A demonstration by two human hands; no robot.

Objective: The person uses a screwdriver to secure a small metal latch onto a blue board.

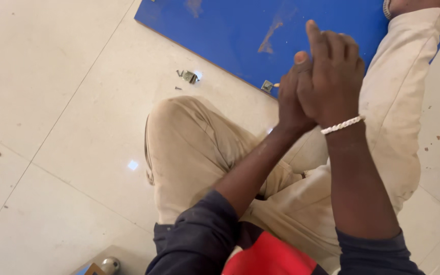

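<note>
Small metal corner bracket (pixel 267 86) sits on the blue board's (pixel 230 30) near edge, beyond left hand (pixel 290 104) and right hand (pixel 332 76) pressed together, contents unclear; loose hardware (pixel 188 76) could scatter if kicked.

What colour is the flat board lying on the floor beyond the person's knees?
The board is blue with pale scuffs, and shows in the head view.

Left hand (pixel 290 102) mostly behind right hand (pixel 329 79)
</note>
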